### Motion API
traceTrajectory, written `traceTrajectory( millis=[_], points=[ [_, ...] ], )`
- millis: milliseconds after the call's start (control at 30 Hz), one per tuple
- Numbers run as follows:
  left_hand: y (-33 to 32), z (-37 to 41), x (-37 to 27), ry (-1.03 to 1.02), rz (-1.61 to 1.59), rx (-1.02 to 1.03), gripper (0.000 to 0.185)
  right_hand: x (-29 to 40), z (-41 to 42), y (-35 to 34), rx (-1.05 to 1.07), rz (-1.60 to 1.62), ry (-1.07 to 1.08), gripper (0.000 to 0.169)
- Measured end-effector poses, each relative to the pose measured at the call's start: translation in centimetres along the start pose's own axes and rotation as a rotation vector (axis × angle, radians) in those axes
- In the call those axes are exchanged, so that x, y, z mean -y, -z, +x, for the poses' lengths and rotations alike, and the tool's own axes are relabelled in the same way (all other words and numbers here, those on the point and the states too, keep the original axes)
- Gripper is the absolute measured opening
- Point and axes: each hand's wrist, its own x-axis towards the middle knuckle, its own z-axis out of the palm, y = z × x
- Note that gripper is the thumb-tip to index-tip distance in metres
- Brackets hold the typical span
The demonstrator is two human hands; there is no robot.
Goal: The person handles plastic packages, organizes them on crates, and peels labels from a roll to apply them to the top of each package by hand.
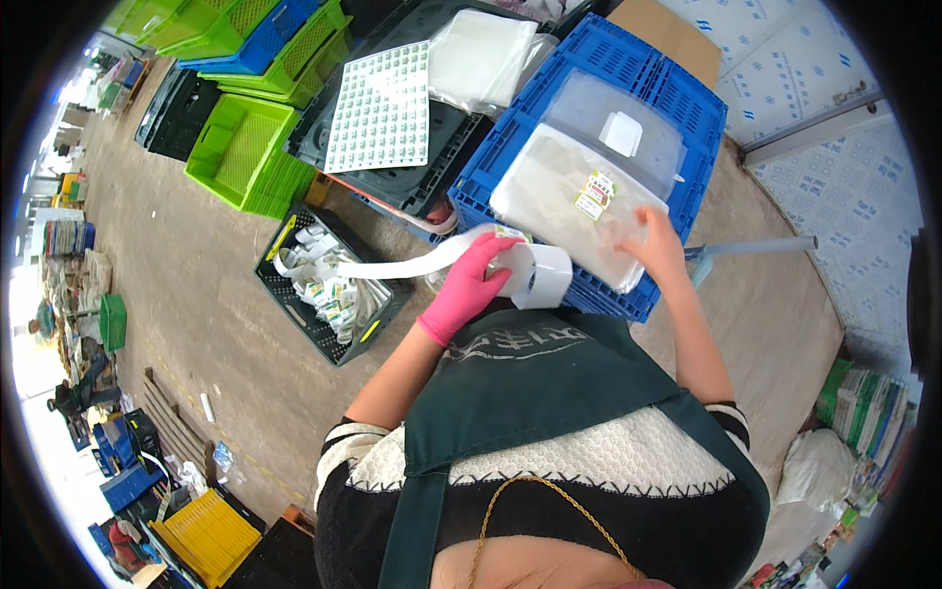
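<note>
My left hand (467, 287), in a pink glove, holds a roll of white label tape (543, 276) against the front of the apron. A white backing strip (405, 266) trails from it leftwards to a dark crate (335, 294) heaped with used strip and labels. My bare right hand (657, 243) rests on the right edge of a stack of clear plastic bags (544, 195), thumb and fingers apart. A printed label (595, 196) lies on the top bag. The stack sits on blue folded crates (662, 81).
Further back, a sheet of small round stickers (383, 107) and more clear bags (482, 59) lie on black crates (449, 140). Green crates (243, 147) are stacked at the left. A grey bar (758, 247) juts out at the right, near a patterned wall panel (846, 206).
</note>
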Motion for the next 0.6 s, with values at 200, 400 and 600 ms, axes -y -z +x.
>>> traceTrajectory(
  millis=[200,400,600],
  points=[
    [-0.4,0.9,-5.3,0.045,-0.025,0.322,0.049,-3.6,0.3,0.3,0.113,-0.017,0.05,0.013],
    [-1.7,1.5,-1.9,0.096,-0.235,0.07,0.034,-4.0,2.5,0.2,-0.513,0.942,-0.083,0.018],
    [-2.6,2.5,-2.4,0.288,-0.397,-0.06,0.029,9.7,-2.3,-0.1,0.282,0.499,0.304,0.015]
  ],
)
